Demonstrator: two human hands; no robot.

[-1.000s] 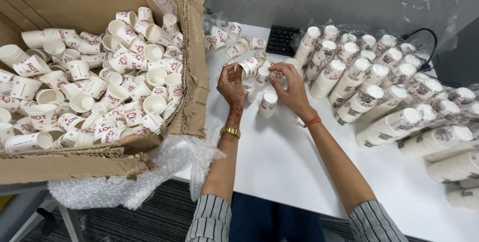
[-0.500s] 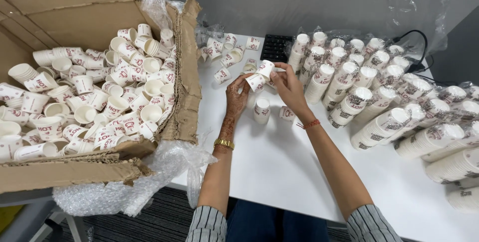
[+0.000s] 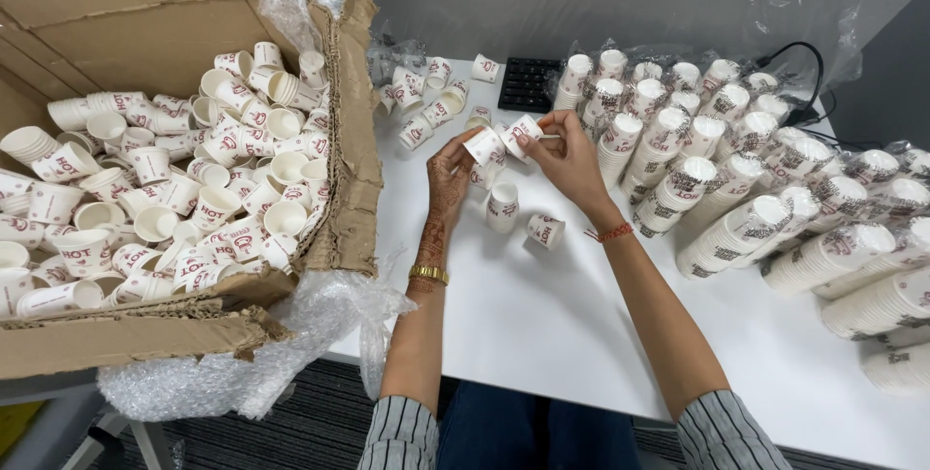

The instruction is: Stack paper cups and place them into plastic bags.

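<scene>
Holding small white red-printed paper cups (image 3: 501, 141) w/ both hands.

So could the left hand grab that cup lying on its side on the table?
Probably yes: the lying cup sits on bare table just below, but the left hand already holds a cup.

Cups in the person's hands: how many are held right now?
2. The first cup is in the left hand, the second cup in the right hand, close together above the white table. Cups nested inside may be hidden.
</scene>
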